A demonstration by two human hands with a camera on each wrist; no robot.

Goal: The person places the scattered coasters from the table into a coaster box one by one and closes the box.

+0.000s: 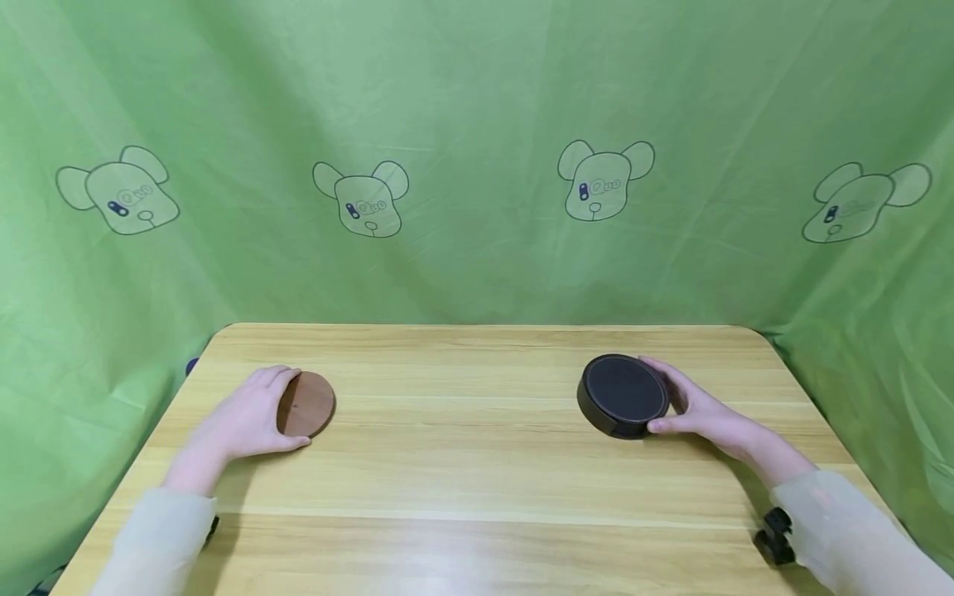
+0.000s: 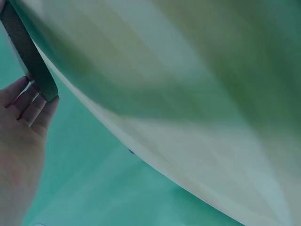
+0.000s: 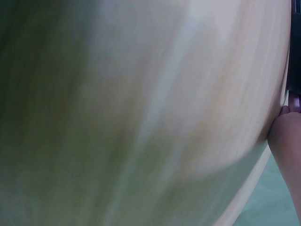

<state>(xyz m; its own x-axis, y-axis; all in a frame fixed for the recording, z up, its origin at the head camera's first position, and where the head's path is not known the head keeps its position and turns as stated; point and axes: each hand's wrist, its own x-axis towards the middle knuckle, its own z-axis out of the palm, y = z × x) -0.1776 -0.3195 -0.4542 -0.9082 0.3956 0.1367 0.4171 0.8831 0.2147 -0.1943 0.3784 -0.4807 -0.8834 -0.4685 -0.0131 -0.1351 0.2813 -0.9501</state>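
Note:
On the left of the table, my left hand (image 1: pixel 246 414) grips a round brown wooden coaster (image 1: pixel 307 404), its thumb at the near edge and fingers along the far edge. The left wrist view shows the fingertips against the dark side edge of the coaster (image 2: pixel 29 52), which is cut off at the corner. Over on the right, my right hand (image 1: pixel 696 410) holds a round black coaster holder (image 1: pixel 624 389) between thumb and fingers. A black coaster with a stitched rim fills its top. Only a sliver of the holder (image 3: pixel 295 52) appears in the right wrist view.
The light wooden table (image 1: pixel 447 463) spans the front, with rounded far corners. Green curtain (image 1: pixel 477 273) printed with mouse-head outlines hangs behind it and at both sides. A black wrist device (image 1: pixel 775 536) sits by the right sleeve.

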